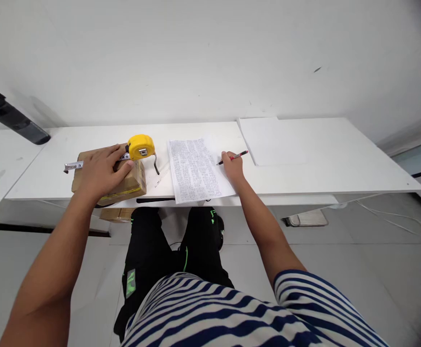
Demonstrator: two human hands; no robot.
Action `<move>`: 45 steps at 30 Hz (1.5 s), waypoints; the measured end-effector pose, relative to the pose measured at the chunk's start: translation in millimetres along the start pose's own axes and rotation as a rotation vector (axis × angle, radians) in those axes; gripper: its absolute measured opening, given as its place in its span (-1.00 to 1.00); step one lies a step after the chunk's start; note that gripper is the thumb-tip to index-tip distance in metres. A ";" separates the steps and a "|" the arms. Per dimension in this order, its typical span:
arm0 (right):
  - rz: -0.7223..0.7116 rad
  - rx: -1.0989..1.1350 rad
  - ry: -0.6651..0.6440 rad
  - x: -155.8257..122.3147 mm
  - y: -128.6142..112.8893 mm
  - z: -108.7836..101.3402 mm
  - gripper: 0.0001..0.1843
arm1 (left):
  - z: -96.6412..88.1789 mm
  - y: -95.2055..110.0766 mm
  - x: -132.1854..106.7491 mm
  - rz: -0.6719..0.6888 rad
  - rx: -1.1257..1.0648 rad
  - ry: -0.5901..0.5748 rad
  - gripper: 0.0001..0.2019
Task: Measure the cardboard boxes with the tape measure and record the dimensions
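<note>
Though tiny, likely "3" on tape (73, 166).

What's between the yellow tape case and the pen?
Head view: the text-covered sheet, with the black strap closer to the yellow tape case.

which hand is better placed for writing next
Probably the right hand: it holds the pen by the text-covered sheet, while the left hand lies on the box and tape blade.

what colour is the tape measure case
The tape measure case is yellow; it shows best in the head view.
</note>
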State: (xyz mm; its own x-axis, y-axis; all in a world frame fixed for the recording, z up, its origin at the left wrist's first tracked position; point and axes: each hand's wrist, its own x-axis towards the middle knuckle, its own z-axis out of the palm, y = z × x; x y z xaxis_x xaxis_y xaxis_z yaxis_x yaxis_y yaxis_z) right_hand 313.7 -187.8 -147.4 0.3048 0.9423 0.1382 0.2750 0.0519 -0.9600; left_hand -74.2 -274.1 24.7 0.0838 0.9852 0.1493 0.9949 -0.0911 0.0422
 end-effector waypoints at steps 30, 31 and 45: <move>-0.711 -0.249 -0.645 -61.9 -160.2 122.0 -0.24 | 20.6 -11.1 -23.0 0.086 -0.137 0.059 -0.36; -0.711 -0.286 -0.615 -67.4 -168.4 126.5 -0.36 | 20.7 -11.6 -26.2 0.080 -0.131 0.129 -0.36; -0.726 -0.043 0.012 -225.3 -182.5 146.8 -0.47 | 39.7 -106.7 -36.4 -0.382 -0.889 0.157 -0.45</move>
State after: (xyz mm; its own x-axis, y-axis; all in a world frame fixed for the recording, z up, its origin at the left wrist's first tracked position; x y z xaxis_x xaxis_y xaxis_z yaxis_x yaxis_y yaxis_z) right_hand 61.1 -361.1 -39.1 0.0415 0.6715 0.7399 0.4475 0.6496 -0.6147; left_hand -181.3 -294.5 -24.5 -0.3073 0.9466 0.0978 0.5438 0.0903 0.8343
